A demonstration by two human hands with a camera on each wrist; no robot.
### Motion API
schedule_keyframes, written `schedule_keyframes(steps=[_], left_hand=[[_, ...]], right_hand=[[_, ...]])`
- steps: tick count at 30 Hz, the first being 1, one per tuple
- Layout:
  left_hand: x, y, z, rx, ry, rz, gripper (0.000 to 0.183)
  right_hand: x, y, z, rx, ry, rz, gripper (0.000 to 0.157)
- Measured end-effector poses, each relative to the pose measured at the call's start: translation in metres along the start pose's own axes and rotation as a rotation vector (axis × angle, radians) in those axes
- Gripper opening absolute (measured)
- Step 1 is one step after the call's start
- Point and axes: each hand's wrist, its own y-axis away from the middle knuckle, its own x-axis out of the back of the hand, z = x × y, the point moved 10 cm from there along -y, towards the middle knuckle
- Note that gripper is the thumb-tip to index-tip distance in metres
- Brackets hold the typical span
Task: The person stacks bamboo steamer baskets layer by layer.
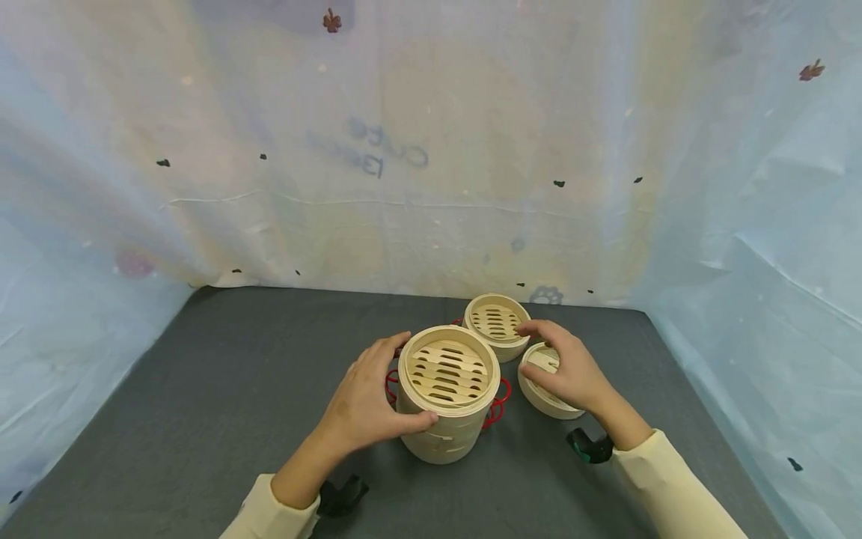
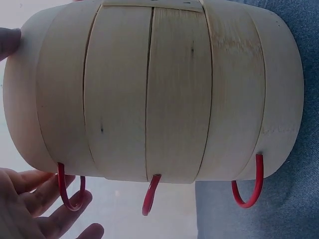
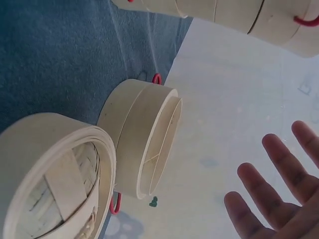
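A tall stack of bamboo steamers (image 1: pixel 447 382) stands upright with a slatted top tier; red loop handles (image 2: pixel 251 186) stick out from its sides. My left hand (image 1: pixel 367 397) grips its upper part, thumb on the front and fingers around the left side. Behind it to the right is a shorter bamboo steamer (image 3: pixel 134 129), slats facing up. In front of that, a round bamboo lid (image 1: pixel 548 400) lies with its woven inside up. My right hand (image 1: pixel 569 370) hovers over the lid, fingers spread and holding nothing, fingertips near the shorter steamer's rim.
Everything stands on a dark grey cloth-covered table (image 1: pixel 202 419). Pale plastic sheeting (image 1: pixel 431 150) hangs behind the table and along both sides. Small dark wrist devices (image 1: pixel 589 447) sit at both of my wrists.
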Motion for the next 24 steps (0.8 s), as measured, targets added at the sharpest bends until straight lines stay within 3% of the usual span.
schedule_keyframes(steps=[16,24], left_hand=[[-0.001,-0.001,-0.007,0.019,0.014,-0.011,0.1],[-0.001,-0.001,-0.009,0.028,0.02,-0.022,0.1]], right_hand=[[-0.023,-0.035,0.025,-0.024,0.107,-0.042,0.048],[-0.039,-0.046,0.04,-0.074,0.066,-0.073,0.045]])
